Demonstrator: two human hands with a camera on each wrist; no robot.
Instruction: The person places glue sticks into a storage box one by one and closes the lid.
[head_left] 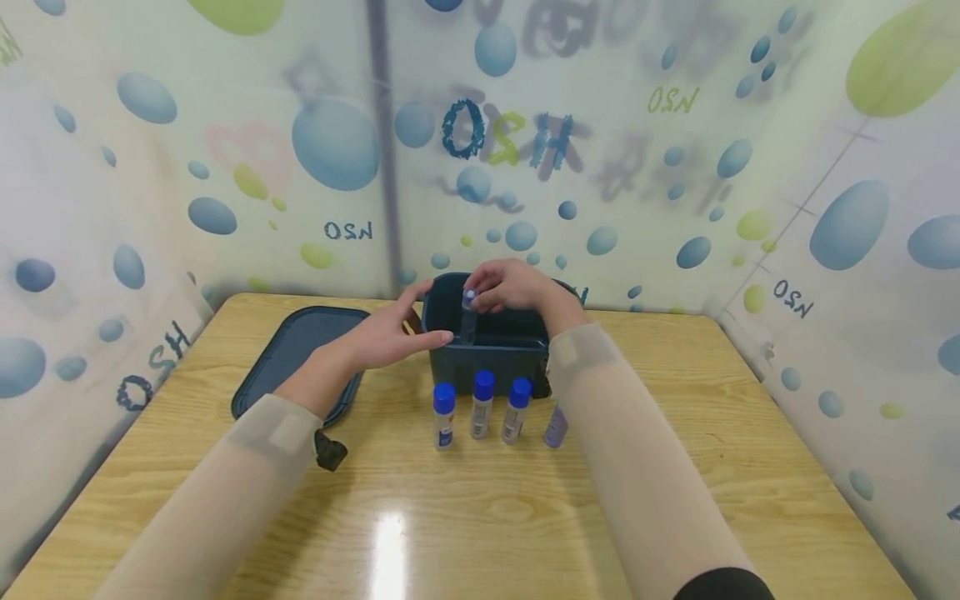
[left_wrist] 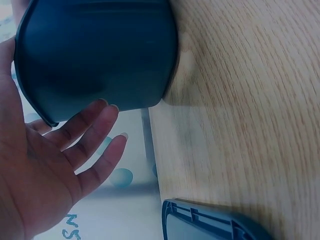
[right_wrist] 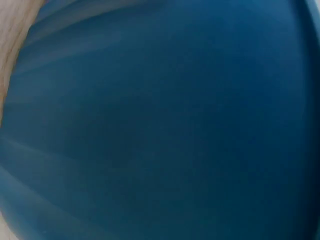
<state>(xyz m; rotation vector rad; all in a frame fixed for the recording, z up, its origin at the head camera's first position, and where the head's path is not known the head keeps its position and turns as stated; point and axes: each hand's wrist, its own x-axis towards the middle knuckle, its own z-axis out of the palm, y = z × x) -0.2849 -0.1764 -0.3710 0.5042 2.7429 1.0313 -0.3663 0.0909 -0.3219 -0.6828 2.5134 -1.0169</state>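
In the head view a dark blue bin (head_left: 487,364) stands on the table. My right hand (head_left: 510,285) is over its opening and pinches a glue stick (head_left: 468,323) by its pale cap, the tube reaching down inside. My left hand (head_left: 382,335) rests at the bin's left end, thumb along the front rim. Its fingers (left_wrist: 95,137) look spread and loosely straight in the left wrist view, touching the wall. Blue-capped glue sticks (head_left: 483,406) stand upright before the bin. A purple tube (head_left: 556,427) beside them is partly hidden by my right sleeve. Bin wall (right_wrist: 160,120) fills the right wrist view.
A dark blue lid (head_left: 306,340) lies on the wooden table (head_left: 480,517) to the bin's left, partly under my left forearm. A patterned curtain (head_left: 330,200) hangs close behind the table, with more of it along both sides.
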